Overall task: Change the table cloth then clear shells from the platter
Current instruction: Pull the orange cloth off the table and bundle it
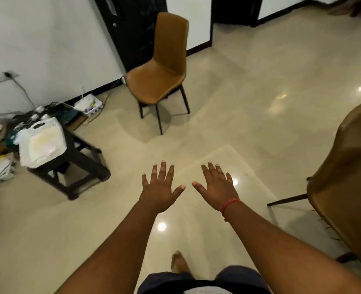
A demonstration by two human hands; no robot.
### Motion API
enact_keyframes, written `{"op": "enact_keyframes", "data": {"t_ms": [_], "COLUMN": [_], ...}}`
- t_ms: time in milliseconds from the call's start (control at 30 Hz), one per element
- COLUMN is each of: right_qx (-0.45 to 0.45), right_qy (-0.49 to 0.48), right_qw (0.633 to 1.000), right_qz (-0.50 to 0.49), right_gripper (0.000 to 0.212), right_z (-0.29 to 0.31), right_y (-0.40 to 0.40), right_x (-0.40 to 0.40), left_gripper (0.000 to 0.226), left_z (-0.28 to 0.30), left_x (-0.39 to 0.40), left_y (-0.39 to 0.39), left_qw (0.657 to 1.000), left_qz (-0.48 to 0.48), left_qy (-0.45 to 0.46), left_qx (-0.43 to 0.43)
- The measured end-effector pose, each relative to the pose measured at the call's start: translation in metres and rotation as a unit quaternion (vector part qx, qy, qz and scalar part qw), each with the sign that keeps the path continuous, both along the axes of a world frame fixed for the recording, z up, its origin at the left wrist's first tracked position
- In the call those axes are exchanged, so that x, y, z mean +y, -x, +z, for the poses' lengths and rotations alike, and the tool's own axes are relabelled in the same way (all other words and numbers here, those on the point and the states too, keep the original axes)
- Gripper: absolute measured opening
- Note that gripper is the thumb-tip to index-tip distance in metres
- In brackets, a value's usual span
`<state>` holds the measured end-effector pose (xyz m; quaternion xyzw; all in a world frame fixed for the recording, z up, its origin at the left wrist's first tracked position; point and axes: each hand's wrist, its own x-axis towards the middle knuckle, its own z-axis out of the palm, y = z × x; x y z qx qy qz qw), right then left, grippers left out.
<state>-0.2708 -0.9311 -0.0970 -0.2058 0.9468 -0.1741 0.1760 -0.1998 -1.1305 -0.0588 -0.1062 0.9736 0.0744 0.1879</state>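
Observation:
My left hand [161,186] and my right hand [214,185] are stretched out side by side over the glossy tiled floor [249,128], palms down with fingers spread. Neither hand holds anything. A red thread band circles my right wrist. No table, table cloth, platter or shells appear in view.
A tan chair [161,68] stands ahead by a dark door. Another tan chair [345,187] is close at the right edge. A dark stool [77,158] at the left carries a white plastic bag [41,143], with cables, a power strip and clutter beside the wall. My bare foot [178,262] shows below.

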Motion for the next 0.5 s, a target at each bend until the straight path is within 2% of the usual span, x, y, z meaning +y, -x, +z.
{"op": "enact_keyframes", "data": {"t_ms": [200, 500], "right_qx": [-0.002, -0.038], "right_qy": [0.001, -0.03], "right_qw": [0.995, 0.982], "right_qz": [-0.104, -0.18], "right_gripper": [0.081, 0.091], "right_z": [0.008, -0.007], "right_y": [0.121, 0.345], "right_x": [0.011, 0.104], "left_gripper": [0.084, 0.083], "left_z": [0.001, -0.012], "left_x": [0.003, 0.087], "left_y": [0.163, 0.424], "left_qw": [0.995, 0.981], "left_qz": [-0.098, -0.19], "left_qy": [-0.002, 0.006], "left_qx": [-0.007, -0.024]}}
